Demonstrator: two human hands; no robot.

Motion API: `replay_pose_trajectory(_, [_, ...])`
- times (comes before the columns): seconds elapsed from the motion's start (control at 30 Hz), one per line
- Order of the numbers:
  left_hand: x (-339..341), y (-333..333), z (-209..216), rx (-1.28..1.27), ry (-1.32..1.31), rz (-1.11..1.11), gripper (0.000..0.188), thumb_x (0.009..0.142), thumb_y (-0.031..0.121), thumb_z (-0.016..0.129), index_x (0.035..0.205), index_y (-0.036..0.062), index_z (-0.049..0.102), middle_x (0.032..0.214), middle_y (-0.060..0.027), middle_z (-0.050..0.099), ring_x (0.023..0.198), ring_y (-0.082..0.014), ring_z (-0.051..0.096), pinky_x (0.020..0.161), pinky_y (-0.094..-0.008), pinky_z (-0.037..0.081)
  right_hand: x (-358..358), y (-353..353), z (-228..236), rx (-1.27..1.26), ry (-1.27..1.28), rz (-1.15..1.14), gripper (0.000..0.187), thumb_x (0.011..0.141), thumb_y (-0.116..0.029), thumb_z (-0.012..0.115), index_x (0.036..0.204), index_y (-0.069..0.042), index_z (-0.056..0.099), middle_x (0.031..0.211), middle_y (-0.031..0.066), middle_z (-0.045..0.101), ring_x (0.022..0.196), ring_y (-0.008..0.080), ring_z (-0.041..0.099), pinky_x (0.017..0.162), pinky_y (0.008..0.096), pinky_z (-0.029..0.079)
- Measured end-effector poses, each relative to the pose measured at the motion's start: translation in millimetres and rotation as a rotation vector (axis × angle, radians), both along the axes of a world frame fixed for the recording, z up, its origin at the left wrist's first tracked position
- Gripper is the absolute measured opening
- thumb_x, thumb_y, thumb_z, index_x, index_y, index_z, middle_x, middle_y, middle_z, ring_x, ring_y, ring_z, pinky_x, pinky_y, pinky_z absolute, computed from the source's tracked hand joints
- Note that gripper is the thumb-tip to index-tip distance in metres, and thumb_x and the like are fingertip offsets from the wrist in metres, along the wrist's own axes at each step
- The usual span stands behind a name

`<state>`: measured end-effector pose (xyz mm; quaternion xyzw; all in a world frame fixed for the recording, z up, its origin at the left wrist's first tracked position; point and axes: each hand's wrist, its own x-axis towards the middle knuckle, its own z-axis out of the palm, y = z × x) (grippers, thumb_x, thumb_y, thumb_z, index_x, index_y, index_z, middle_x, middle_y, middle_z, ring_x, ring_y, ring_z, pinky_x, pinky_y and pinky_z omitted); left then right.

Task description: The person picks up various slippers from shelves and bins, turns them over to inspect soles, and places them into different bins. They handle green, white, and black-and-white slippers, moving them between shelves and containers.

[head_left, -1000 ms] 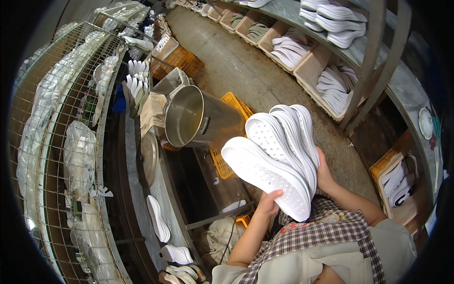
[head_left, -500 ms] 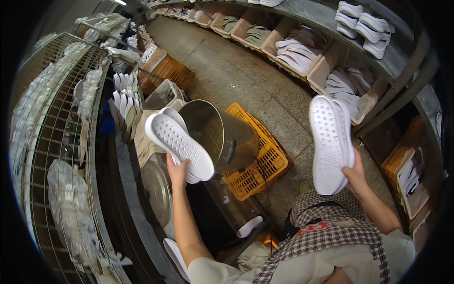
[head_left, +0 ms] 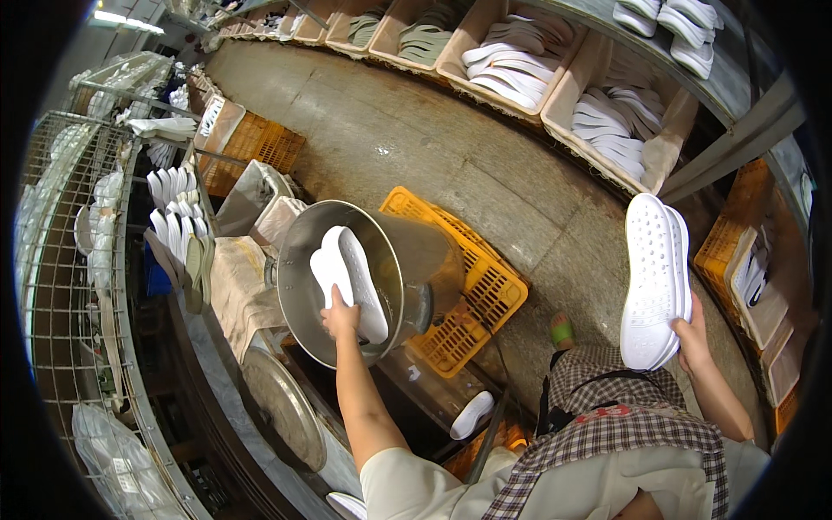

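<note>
My left hand (head_left: 341, 319) grips a pair of white shoe soles (head_left: 362, 282) at their lower part. They are at the mouth of a big round metal pot (head_left: 438, 260); how deep they reach into it I cannot tell. Over on the right, my right hand (head_left: 693, 340) holds up a second pair of white shoe soles (head_left: 652, 277), fingers closed round one edge. Rows of small dimples show on the near sole's face. A side handle (head_left: 420, 308) sticks out from the pot.
A yellow plastic crate (head_left: 496, 305) is beside the pot, with a round metal lid (head_left: 279, 407) nearer me. One loose white sole (head_left: 472, 416) lies low in the middle. Bins of soles (head_left: 555, 113) line the far right; a wire rack (head_left: 78, 286) runs along the left.
My left hand has turned its pair of soles, bringing them from beside the pot to its mouth. My right hand still holds its pair upright. The whole view has shifted.
</note>
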<state>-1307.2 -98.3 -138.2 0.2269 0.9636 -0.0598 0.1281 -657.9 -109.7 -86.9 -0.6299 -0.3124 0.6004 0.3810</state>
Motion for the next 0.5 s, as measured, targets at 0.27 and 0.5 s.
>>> replay_pose_trajectory(0.27, [8.5, 10.6, -21.0, -0.127, 0.026, -0.043, 0.076, 0.077, 0.02, 0.065, 0.139, 0.0422, 0.028, 0.129, -0.0211, 0.037, 0.115, -0.0395, 0.044, 0.092, -0.0509, 0.041, -7.6, -6.5, 0.0, -0.033, -0.028, -0.023, 0.078, 0.068, -0.005, 0.046, 0.141, 0.002, 0.021, 0.132, 0.02, 0.04, 0.121, 0.0274, 0.043, 0.103, 0.0382, 0.034])
replay_pose_trajectory(0.5, [7.5, 13.5, -26.4, -0.209, 0.091, -0.12, 0.072, 0.078, 0.019, 0.064, 0.138, 0.0414, 0.03, 0.13, -0.0218, 0.036, 0.115, -0.039, 0.044, 0.09, -0.0527, 0.04, -4.0, -13.8, -6.4, -0.1, -0.023, -0.061, 0.077, 0.068, -0.005, 0.046, 0.141, 0.001, 0.021, 0.129, 0.0191, 0.042, 0.12, 0.027, 0.044, 0.102, 0.0385, 0.035])
